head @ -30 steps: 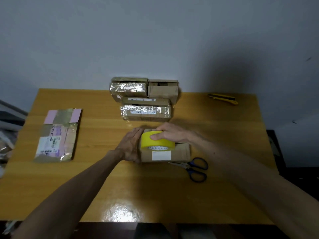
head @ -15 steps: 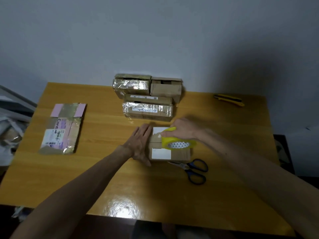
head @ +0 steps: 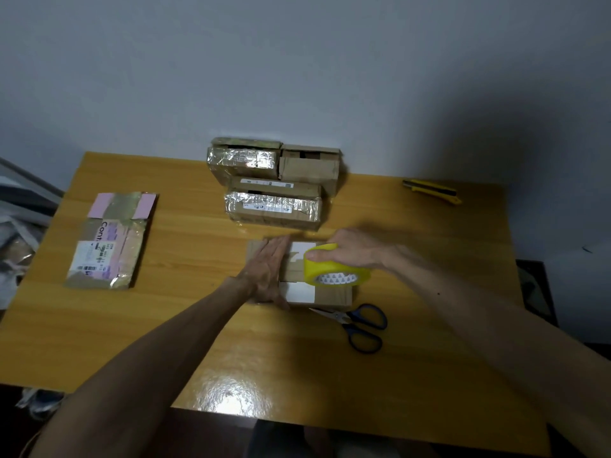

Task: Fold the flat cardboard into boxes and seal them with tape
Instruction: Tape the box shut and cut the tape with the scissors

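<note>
A: Status of the box [head: 330,297]?

B: It sits near the middle of the table [head: 231,342], flaps folded down. The left hand [head: 269,269] lies flat on its left part, fingers straight and together, pressing down and gripping nothing. The right hand [head: 355,251] has its fingers curled over the yellow tape roll [head: 334,269], thumb on the near rim. The roll rests on the right part of the box top.

A: Is a strip already stuck along the seam?

B: Cannot tell; a thin strip does not show from here.

A: Failure points?

B: 3, in my judgement.
1: If the left hand eases off, the light box could slide with the pull and the flaps could spring up.
2: If the roll tilts or drifts, the tape may wrinkle or miss the seam.
3: The scissors [head: 360,322] lie just beside the front right corner, where a forearm could knock them.

A: Remaining stock?

B: 1 flat cardboard [head: 110,241] lies at the left, well apart. 3 finished boxes [head: 274,180] stand at the back edge.
</note>
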